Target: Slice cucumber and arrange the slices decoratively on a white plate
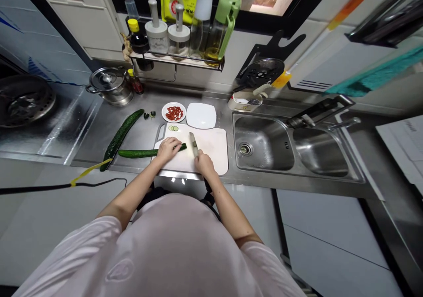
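A long green cucumber [138,154] lies across the left edge of the white cutting board [211,151]. My left hand [168,150] is closed over it near its right end, fingers bent. In my right hand [204,162] is a kitchen knife [193,142], its blade pointing away from me, just right of the cucumber's end. Several thin cucumber slices [173,128] rest at the board's upper left corner. Another whole, darker cucumber [122,136] lies on the steel counter to the left, with small cut-off ends [146,116] near its tip.
Behind the board stand a plate of chopped red pieces [174,112] and a white rectangular dish [201,115]. A double sink [264,142] is on the right. A lidded pot [110,85] stands back left. A rack [178,60] of bottles and jars hangs above.
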A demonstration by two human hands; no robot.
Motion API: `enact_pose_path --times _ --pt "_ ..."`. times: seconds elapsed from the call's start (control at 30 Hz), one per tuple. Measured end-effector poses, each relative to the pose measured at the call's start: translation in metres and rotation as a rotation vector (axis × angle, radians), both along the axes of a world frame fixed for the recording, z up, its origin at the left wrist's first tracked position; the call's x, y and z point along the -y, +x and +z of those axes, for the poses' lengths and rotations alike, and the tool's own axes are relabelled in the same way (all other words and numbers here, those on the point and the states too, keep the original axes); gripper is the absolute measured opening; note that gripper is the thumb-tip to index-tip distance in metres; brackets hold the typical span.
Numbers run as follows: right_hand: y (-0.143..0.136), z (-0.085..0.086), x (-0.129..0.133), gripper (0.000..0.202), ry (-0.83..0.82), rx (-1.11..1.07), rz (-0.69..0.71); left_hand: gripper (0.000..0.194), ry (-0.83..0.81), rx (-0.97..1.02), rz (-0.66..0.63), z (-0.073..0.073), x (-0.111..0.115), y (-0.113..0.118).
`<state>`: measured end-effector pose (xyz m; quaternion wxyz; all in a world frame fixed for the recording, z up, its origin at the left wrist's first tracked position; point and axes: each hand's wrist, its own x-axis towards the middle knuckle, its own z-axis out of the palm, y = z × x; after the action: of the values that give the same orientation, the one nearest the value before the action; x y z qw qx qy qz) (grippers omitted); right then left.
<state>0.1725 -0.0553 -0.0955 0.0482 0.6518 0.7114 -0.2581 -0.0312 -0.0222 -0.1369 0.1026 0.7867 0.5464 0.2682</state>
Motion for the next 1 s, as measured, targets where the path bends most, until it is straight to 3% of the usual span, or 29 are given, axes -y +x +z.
enact_pose_path --times 0.27,0.57,1.0 --pt "-0.015 0.011 0.001 0.026 0.006 -0.002 0.048 0.027 -0.027 -0.011 -0.086 -0.007 -0.004 0.009" --pt "-0.019 0.009 0.0 0.024 -0.004 0.001 0.061 0.027 -0.034 -0.035 -0.078 -0.014 -0.002 0.01" --pt "-0.02 0.009 -0.001 0.026 -0.001 0.004 0.058 0.027 -0.036 -0.051 -0.08 -0.011 -0.002 0.01"
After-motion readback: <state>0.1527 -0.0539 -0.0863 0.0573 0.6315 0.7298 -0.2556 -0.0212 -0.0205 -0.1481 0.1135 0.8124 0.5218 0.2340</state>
